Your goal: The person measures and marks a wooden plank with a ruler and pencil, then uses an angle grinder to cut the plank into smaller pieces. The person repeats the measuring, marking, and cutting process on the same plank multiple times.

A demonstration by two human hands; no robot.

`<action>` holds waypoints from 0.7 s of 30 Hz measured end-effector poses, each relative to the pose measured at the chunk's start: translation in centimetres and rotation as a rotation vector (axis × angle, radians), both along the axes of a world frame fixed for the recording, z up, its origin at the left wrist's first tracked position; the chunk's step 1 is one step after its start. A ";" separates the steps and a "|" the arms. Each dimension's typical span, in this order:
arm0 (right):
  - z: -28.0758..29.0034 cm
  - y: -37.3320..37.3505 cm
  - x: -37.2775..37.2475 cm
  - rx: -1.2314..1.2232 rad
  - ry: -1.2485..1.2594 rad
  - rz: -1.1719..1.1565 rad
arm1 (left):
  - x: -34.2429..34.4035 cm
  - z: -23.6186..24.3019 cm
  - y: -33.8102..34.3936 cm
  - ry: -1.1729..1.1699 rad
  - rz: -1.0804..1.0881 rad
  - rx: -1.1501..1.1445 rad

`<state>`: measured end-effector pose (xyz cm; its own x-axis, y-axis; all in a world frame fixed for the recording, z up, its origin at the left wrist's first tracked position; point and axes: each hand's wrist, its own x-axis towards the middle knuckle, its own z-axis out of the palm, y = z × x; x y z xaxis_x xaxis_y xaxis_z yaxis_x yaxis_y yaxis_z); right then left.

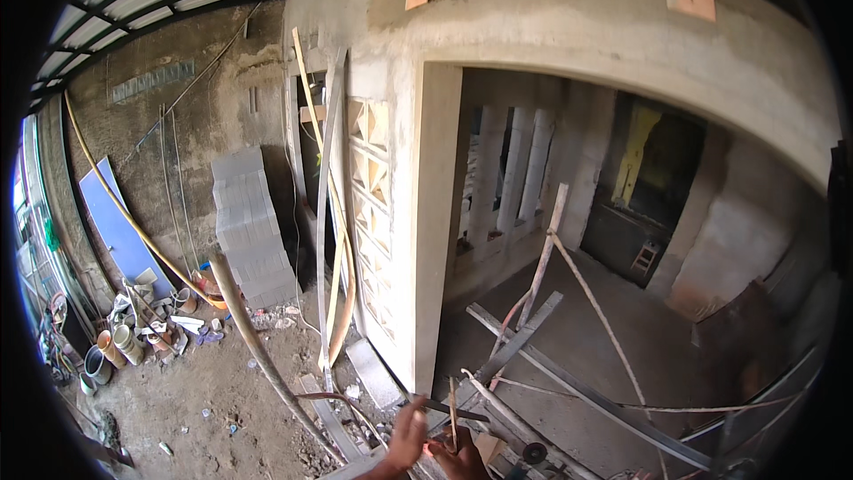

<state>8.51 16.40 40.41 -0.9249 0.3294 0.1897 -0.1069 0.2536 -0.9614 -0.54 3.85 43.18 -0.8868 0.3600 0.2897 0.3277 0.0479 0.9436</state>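
Note:
My left hand (pixel 407 441) is raised at the lower edge, a little smeared, and its fingers do not show clearly. Close beside it, my right hand (pixel 460 460) is closed around a thin wooden stick (pixel 453 411) that points upward. A small orange spot shows between the hands; I cannot make out what it is. Just past my fingers runs a dark flat strip (pixel 458 410), and whether a hand touches it is unclear. A bent pale pole (pixel 506 411) lies to the right of the stick.
A doorway with a concrete post (pixel 433 240) opens ahead. Crossed metal bars (pixel 524 331) and tied poles stand inside it. Left of me leans a long wooden pole (pixel 258 347). Buckets (pixel 127 344) and rubble lie further left, near corrugated sheets (pixel 253 222).

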 end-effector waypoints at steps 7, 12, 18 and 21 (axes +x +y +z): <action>18.4 4.1 -1.6 0.193 -0.147 0.147 | -0.7 16.8 -12.4 -0.216 0.270 -0.090; 31.6 4.3 -2.2 0.316 -0.203 0.129 | -1.3 28.6 -15.6 -0.033 0.001 -0.439; 36.3 5.4 -1.6 0.207 -0.340 0.075 | -5.1 36.7 -12.6 0.084 -0.167 -0.474; 36.5 6.6 0.0 0.197 -0.566 -0.169 | -9.1 38.9 -16.1 -0.111 -0.133 -0.666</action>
